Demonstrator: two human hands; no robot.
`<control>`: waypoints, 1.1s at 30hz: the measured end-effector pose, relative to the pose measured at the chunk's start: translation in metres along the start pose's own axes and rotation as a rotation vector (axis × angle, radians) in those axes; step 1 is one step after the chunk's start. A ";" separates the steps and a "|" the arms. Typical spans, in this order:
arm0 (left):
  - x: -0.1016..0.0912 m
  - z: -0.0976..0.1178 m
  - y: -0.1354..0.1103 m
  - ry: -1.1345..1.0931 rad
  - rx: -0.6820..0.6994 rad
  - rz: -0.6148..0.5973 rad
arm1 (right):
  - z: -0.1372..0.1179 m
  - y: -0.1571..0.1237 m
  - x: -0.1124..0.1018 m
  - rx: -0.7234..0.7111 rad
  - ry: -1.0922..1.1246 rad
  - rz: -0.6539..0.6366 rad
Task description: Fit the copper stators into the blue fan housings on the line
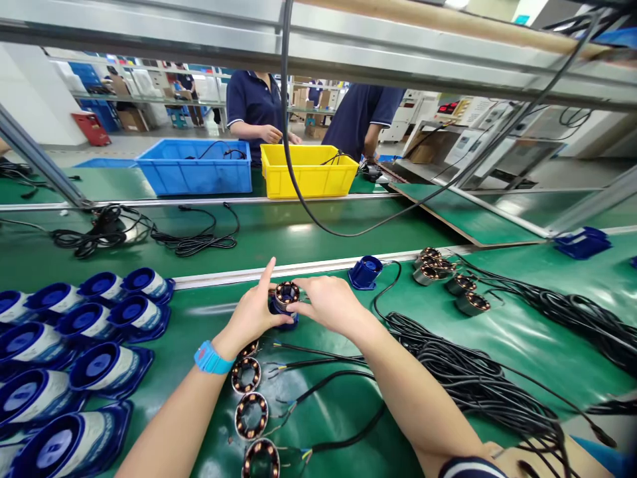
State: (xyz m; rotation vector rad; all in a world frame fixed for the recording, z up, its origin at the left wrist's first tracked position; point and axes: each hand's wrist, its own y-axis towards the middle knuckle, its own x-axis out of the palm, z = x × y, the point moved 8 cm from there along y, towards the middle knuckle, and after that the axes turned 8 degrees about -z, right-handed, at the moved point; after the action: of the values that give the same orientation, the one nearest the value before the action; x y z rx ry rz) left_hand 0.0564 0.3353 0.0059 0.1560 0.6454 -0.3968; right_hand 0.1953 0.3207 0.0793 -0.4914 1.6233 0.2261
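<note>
Blue fan housings [99,318] crowd the far left of the green bench [199,312]. Left hand [256,312] curls half-closed round a small blue housing [284,318], index finger sticking up. Copper-wound stator [287,293] sits in that housing's top, mid-bench, near the belt rail. Right hand [328,302] pinches the stator's rim, fingers partly closed. Loose stators [246,375] lie in a row just below the hands. Black cable pile [472,378] is on the right.
</note>
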 end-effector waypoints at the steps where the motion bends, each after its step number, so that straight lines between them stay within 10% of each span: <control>1: 0.001 0.000 0.000 0.012 -0.002 0.006 | -0.001 0.001 0.003 -0.005 -0.022 -0.009; 10: -0.007 0.010 -0.014 0.279 0.059 -0.016 | -0.005 0.006 0.054 -0.015 -0.025 0.065; 17: -0.114 0.014 -0.077 0.693 -0.198 0.307 | 0.017 -0.012 0.032 0.073 0.066 0.454; 20: -0.160 -0.008 -0.116 1.005 -0.537 0.474 | 0.029 -0.016 0.042 0.138 0.030 0.351; 26: -0.182 -0.080 -0.133 1.026 -0.876 0.167 | 0.050 -0.022 0.055 0.205 0.002 0.242; 33: -0.158 -0.070 -0.105 1.019 -0.650 0.021 | 0.110 -0.044 0.028 0.397 -0.210 0.355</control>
State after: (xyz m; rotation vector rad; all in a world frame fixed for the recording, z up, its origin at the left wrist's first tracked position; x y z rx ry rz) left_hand -0.1397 0.3073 0.0448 -0.2841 1.7387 -0.0399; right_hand 0.3118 0.3232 0.0453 0.1233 1.4910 0.2046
